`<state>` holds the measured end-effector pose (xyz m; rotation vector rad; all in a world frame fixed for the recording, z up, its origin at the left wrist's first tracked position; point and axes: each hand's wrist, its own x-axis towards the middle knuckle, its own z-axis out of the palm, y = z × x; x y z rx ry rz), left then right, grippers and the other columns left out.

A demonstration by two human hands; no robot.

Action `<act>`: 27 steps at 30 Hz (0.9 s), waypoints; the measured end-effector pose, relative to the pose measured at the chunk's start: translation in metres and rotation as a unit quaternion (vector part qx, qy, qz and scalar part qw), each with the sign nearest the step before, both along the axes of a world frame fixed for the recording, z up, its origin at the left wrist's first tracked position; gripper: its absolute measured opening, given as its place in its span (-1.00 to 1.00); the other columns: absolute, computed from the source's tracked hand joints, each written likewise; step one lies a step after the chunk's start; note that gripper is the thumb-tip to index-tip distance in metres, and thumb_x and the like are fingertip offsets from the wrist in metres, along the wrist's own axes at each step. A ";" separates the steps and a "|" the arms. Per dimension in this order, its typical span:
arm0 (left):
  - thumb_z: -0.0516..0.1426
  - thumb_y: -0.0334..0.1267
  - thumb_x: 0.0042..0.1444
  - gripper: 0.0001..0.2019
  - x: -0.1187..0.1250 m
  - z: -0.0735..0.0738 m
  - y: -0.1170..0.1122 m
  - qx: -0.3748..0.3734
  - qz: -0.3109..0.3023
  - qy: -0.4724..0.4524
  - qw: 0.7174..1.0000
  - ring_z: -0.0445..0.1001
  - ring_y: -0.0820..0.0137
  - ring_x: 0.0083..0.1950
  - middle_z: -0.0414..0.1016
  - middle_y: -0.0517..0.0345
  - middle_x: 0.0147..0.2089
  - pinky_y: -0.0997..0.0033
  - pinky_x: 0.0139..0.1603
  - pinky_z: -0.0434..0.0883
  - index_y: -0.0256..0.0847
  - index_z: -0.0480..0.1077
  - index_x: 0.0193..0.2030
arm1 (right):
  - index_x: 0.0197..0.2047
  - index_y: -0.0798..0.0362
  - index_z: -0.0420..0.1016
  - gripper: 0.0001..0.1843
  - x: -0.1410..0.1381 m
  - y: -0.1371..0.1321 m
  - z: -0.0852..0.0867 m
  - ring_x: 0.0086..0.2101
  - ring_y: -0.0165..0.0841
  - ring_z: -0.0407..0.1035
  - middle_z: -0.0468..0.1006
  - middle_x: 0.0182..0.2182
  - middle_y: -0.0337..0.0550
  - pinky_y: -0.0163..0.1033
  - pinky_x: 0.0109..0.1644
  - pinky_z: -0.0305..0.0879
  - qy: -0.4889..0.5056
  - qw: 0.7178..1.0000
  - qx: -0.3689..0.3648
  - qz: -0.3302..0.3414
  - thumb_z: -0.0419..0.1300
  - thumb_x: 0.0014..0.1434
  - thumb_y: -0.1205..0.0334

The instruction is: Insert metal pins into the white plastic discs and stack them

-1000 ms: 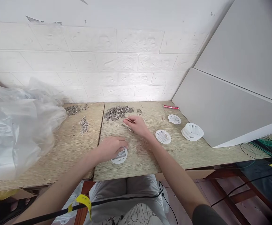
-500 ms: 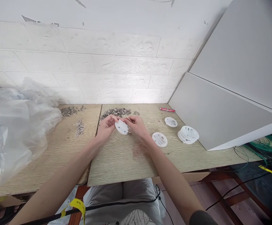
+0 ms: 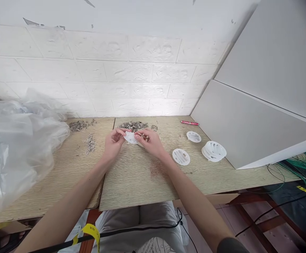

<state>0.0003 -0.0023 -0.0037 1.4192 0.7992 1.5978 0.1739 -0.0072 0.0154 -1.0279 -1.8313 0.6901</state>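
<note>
Between my two hands, a little above the table, is a round white plastic disc (image 3: 131, 138), tilted. My left hand (image 3: 114, 142) pinches its left edge between thumb and fingers. On the disc's right side, the thumb and fingers of my right hand (image 3: 150, 141) close on it; whether they also hold a small part cannot be made out. Just behind the hands lies a pile of small metal pieces (image 3: 134, 125). To the right are two slotted white discs, a nearer one (image 3: 181, 157) and a farther one (image 3: 194, 136), plus a stack of similar discs (image 3: 214, 151).
A red pen (image 3: 189, 123) lies near the wall. More small metal parts form a heap (image 3: 80, 125) and a smaller cluster (image 3: 90, 144) on the left table. A clear plastic bag (image 3: 23, 151) covers the far left. A grey panel box (image 3: 250, 130) bounds the right, with green wires (image 3: 300, 167) beyond it.
Both hands have shifted slightly left. The disc between them has moved left and up and is tilted flatter, with its right part now covered by my right hand.
</note>
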 end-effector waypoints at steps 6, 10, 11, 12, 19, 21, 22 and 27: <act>0.31 -0.23 -0.02 -0.82 -0.001 -0.003 0.000 0.031 0.023 0.020 0.999 0.50 0.23 0.05 0.53 0.06 -0.18 0.19 0.04 0.45 -0.20 0.40 -0.46 | -0.10 0.06 0.55 -0.67 -0.001 0.000 -0.002 -0.30 -0.40 0.32 0.47 -0.26 -0.12 -0.31 -0.30 0.22 -0.018 1.000 0.011 -0.008 0.07 0.31 0.04; 0.26 -0.23 0.03 -0.83 0.000 -0.006 -0.001 0.043 0.020 0.069 0.997 0.48 0.22 0.08 0.50 0.03 -0.14 0.14 0.08 0.43 -0.21 0.38 -0.45 | -0.09 0.06 0.53 -0.74 0.000 0.002 -0.008 -0.29 -0.38 0.34 0.47 -0.22 -0.10 -0.29 -0.27 0.24 -0.047 0.998 0.027 -0.025 0.13 0.28 0.12; 0.25 -0.22 0.04 -0.83 0.001 -0.006 -0.002 0.046 0.020 0.077 0.996 0.47 0.22 0.09 0.49 0.03 -0.14 0.14 0.08 0.43 -0.21 0.37 -0.44 | -0.09 0.06 0.52 -0.75 0.001 0.003 -0.009 -0.28 -0.38 0.35 0.48 -0.22 -0.10 -0.29 -0.26 0.25 -0.053 0.998 0.031 -0.027 0.13 0.28 0.13; 0.25 -0.22 0.05 -0.83 0.001 -0.006 -0.002 0.049 0.019 0.082 0.995 0.47 0.22 0.09 0.49 0.02 -0.13 0.13 0.08 0.43 -0.21 0.37 -0.42 | -0.09 0.06 0.52 -0.76 0.001 0.003 -0.010 -0.27 -0.38 0.35 0.48 -0.21 -0.11 -0.29 -0.26 0.25 -0.058 0.997 0.034 -0.028 0.13 0.28 0.14; 0.26 -0.21 0.05 -0.82 0.000 0.001 -0.006 0.032 0.045 0.087 0.995 0.49 0.28 0.00 0.50 0.06 -0.15 0.21 0.03 0.46 -0.17 0.41 -0.23 | -0.02 0.03 0.50 -0.66 0.002 -0.001 -0.008 -0.15 -0.35 0.36 0.47 -0.13 -0.09 -0.28 -0.16 0.28 -0.075 0.996 0.049 0.015 0.11 0.29 0.00; 0.25 -0.19 0.06 -0.81 -0.002 0.001 -0.005 0.022 0.070 0.104 0.992 0.50 0.31 -0.06 0.51 0.06 -0.15 0.25 -0.01 0.47 -0.17 0.45 -0.20 | 0.00 0.02 0.49 -0.64 0.002 -0.002 -0.008 -0.13 -0.35 0.35 0.47 -0.12 -0.10 -0.27 -0.11 0.26 -0.087 0.994 0.059 0.023 0.08 0.31 -0.02; 0.24 -0.18 0.06 -0.81 -0.002 0.000 -0.005 0.018 0.081 0.111 0.990 0.49 0.32 -0.07 0.52 0.06 -0.15 0.27 -0.02 0.47 -0.17 0.47 -0.20 | 0.01 0.02 0.49 -0.63 0.003 -0.002 -0.008 -0.13 -0.35 0.35 0.48 -0.12 -0.11 -0.27 -0.09 0.26 -0.090 0.994 0.064 0.026 0.07 0.32 -0.02; 0.25 -0.18 0.02 -0.81 -0.003 -0.002 -0.003 -0.017 0.089 0.127 0.988 0.50 0.32 -0.14 0.54 0.04 -0.17 0.31 -0.10 0.47 -0.19 0.53 -0.22 | -0.08 0.05 0.52 -0.68 0.003 0.003 -0.015 -0.25 -0.37 0.36 0.51 -0.20 -0.13 -0.30 -0.20 0.25 -0.092 0.993 0.077 0.009 0.18 0.25 0.00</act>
